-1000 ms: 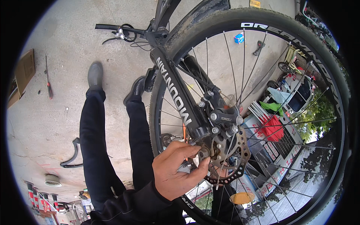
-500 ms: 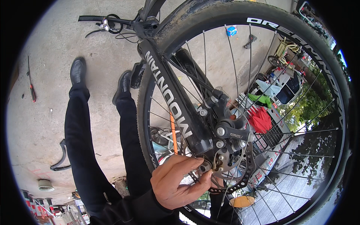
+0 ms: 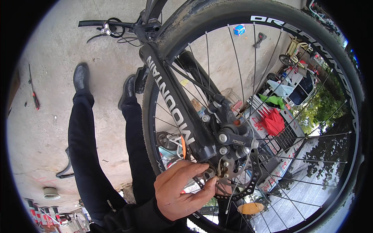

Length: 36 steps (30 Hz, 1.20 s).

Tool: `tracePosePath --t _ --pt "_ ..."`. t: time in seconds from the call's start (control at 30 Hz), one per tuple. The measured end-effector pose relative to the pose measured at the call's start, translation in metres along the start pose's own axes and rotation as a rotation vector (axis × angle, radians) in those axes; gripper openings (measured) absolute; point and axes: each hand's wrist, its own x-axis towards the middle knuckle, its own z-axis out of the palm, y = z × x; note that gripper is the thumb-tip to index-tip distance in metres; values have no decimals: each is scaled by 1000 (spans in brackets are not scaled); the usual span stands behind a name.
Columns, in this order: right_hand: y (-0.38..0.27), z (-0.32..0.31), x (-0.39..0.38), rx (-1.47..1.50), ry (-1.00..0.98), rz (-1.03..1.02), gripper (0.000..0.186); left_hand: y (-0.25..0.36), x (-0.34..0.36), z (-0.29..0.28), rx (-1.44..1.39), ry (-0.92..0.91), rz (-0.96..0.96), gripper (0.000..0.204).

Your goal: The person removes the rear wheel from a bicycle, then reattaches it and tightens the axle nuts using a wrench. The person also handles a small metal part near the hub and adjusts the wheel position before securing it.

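Since one second ago, the screwdriver point(image 3: 35, 101), the shoes point(image 3: 81, 77) and the handlebar point(image 3: 91, 23) have shifted to the left in the view, while the left hand point(image 3: 180, 190) stays at nearly the same place. This hand pinches the axle nut point(image 3: 210, 173) between thumb and forefinger. The nut is at the wheel's axle, just beneath the lower end of the black fork leg point(image 3: 175, 112). Close beside it, to the right, is the perforated brake disc point(image 3: 254, 179), with the dark brake caliper point(image 3: 237, 139) above. Behind the disc and the spokes, one sees a part of the right hand point(image 3: 224, 188); it is mostly hidden, so I cannot tell if it is open or closed. Around these parts goes the large front wheel point(image 3: 206, 21). An orange reflector point(image 3: 250, 208) is seen below the disc. Farther away, a small blue box point(image 3: 239, 30) lies on the concrete floor point(image 3: 54, 77), and beyond the spokes is a red cloth point(image 3: 272, 121).
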Motion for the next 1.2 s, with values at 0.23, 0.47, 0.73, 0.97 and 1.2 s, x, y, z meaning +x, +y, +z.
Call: tracePosePath --t 0.23,0.47,0.73,0.97,1.2 --pt "-8 7 8 121 -114 -151 24 21 1 -6 201 -67 48 37" --pt "-18 5 29 409 -163 -234 31 24 -1 0 278 -41 -58 23" --pt "-57 17 103 495 -225 -510 28 30 -9 13 398 77 -22 28" --pt "-74 43 130 660 -515 -740 31 23 -4 10 356 167 -118 20" --pt "-77 29 150 516 -677 -893 30 22 -8 -15 348 212 -23 18"
